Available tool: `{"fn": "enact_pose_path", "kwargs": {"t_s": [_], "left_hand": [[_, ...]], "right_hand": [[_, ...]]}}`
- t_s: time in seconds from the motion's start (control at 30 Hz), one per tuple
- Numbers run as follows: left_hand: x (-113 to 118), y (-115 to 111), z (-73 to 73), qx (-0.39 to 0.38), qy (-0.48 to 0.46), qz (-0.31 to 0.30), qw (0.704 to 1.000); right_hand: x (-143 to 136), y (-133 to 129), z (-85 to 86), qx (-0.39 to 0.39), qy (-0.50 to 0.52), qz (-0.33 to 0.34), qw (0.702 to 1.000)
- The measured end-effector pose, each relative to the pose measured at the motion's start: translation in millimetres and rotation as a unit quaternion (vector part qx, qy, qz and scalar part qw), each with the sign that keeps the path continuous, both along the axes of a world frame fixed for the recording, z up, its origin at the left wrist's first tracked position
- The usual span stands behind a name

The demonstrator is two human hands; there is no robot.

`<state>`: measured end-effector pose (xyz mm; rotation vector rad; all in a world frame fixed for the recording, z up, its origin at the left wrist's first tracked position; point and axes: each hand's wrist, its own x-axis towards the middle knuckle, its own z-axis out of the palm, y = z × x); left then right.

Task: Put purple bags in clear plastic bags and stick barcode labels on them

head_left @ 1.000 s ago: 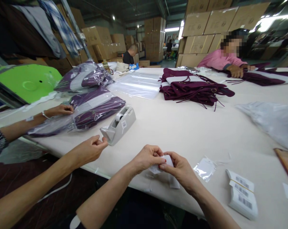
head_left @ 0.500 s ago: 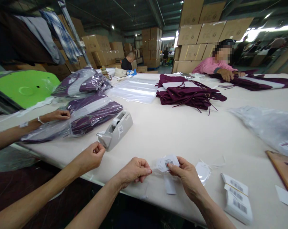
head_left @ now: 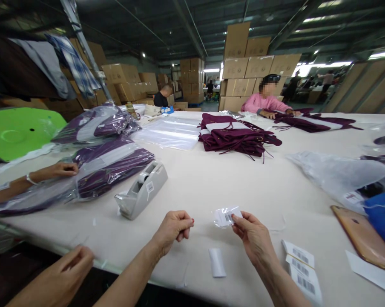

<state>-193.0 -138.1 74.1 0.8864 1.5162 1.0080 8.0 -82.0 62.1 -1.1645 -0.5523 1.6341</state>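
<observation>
My right hand pinches a white barcode tag in a small clear plastic sleeve, held above the near part of the table. To its left, my left hand is closed in a pinch, apart from the tag. Whatever may be between those fingertips is too small to make out. A folded white slip lies on the table below the tag. Right of my right wrist, a banded stack of barcode labels rests near the front edge.
A tape dispenser stands left of centre. A co-worker's hand touches bagged maroon garments; another hand is at the front edge. Folded maroon garments lie farther back. A phone lies at right.
The view has shifted. My left hand has come away from the sleeved tag, which my right hand still holds. The co-worker's nearer hand has moved from the tape dispenser toward the front edge.
</observation>
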Motion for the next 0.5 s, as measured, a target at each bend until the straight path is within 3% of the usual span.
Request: {"fn": "enact_pose_path", "kwargs": {"t_s": [0.5], "left_hand": [[8, -1, -11.0, 0.083, 0.015, 0.143, 0.986]], "right_hand": [[5, -2, -1.5, 0.031, -0.008, -0.023, 0.999]]}}
